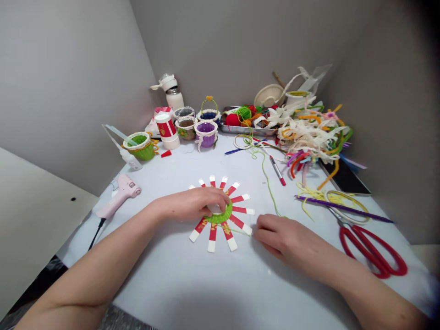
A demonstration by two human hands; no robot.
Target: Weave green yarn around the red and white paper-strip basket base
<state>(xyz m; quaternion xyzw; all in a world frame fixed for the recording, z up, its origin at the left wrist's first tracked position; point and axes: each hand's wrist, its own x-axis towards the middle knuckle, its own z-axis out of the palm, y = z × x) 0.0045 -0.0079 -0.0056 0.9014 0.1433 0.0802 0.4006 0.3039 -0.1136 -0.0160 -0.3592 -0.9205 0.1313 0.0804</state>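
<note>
- The paper wheel lies flat on the table, in front of the person and between both hands.
- Its red-and-white paper strips fan out from a ring of green yarn wrapped around the middle.
- It looks very light. The strips seem thin and bendy, likely to crease, and the yarn soft enough to slip, so the ring is the safest place to take hold, not the strip ends.
- The left hand reaches in from the lower left, palm down, its fingers curled together over the middle and pressing on the ring.
- The right hand lies palm down from the lower right, its fingers loosely together just beside the strip ends. Whether they pinch the thin strand of green yarn there, I cannot tell.
- That strand runs up the table toward a metal tray of yarn balls.
- Red scissors lie to the right, a pink glue gun to the left, and a small purple basket stands farther back.
</note>
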